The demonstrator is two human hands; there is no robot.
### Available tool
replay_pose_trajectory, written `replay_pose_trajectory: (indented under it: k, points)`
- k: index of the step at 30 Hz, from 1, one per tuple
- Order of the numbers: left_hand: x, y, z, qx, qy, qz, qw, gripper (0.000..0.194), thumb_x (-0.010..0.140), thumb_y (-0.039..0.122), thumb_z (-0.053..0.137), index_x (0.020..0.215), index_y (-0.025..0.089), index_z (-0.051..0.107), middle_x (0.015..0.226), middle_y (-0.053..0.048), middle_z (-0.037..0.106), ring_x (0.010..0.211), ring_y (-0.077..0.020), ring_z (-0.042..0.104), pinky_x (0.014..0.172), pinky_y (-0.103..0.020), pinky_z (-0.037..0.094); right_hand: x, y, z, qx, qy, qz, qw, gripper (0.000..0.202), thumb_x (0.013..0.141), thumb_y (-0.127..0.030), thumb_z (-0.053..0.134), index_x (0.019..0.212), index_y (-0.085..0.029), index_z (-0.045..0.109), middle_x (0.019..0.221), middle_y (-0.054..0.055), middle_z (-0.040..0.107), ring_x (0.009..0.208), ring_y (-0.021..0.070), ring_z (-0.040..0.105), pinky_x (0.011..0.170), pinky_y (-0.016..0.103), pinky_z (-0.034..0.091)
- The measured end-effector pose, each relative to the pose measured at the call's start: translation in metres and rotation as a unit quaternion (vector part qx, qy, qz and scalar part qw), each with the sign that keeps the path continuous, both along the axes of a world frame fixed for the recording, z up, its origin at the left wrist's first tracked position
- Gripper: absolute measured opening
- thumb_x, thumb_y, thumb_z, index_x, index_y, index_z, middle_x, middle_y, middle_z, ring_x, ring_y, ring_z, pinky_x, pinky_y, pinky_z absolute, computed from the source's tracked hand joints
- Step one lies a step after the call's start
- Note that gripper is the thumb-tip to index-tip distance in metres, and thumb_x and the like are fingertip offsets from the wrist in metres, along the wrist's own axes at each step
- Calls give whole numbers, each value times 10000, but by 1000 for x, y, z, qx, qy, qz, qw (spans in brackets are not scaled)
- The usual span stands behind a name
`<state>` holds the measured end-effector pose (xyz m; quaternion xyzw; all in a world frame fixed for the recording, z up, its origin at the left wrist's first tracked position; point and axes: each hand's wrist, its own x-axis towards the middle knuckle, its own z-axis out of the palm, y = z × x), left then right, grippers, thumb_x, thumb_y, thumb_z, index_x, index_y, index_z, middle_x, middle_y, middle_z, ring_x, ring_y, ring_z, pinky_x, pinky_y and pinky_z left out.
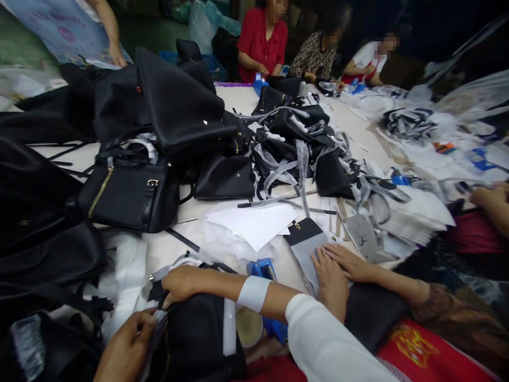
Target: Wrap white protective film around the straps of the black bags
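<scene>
A black bag (199,329) lies at the near edge of the table, with white wrapping around its handle. My right hand (181,285) reaches across from the right and grips the bag's upper left part, fingers curled over it. Low on the left, my left hand (129,345) pinches a thin greyish strip (159,318) along the bag's side. A band of white tape (253,293) circles my right forearm. A translucent strip (229,326) runs down the front of the bag.
Black bags (178,106) are piled at the left and middle. White paper sheets (258,223) lie ahead. Beside me on the right, a person's two hands press on a grey sheet (308,254). A blue tape dispenser (264,270) stands between us. Several people work farther back.
</scene>
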<state>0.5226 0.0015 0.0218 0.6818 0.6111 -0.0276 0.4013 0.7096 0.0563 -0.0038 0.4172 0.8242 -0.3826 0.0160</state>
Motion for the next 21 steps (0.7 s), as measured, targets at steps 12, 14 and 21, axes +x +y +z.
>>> replay_pose_trajectory:
  k: [12, 14, 21]
  points:
    - [40, 26, -4, 96, 52, -36, 993, 114, 750, 109, 447, 755, 157, 550, 858, -98, 593, 843, -208, 566, 766, -321, 423, 3, 9, -6, -13, 59, -33, 998, 245, 831, -186, 534, 1036, -192, 668, 933, 56, 712, 847, 187, 641, 658, 230, 404]
    - [39, 30, -9, 90, 39, -34, 995, 115, 735, 102, 456, 733, 154, 558, 846, -92, 591, 843, -207, 560, 775, -324, 418, 15, 12, 4, -9, 54, -40, 998, 257, 858, -235, 521, 1081, -198, 643, 930, 66, 708, 852, 198, 637, 677, 246, 407]
    - [24, 30, -11, 39, -76, 65, 994, 136, 741, 209, 491, 647, 163, 578, 1024, -78, 627, 995, -221, 554, 905, -354, 405, 75, -5, 33, 129, 53, -32, 990, 292, 827, -361, 613, 1053, -176, 614, 983, 98, 659, 974, 235, 568, 884, 348, 354]
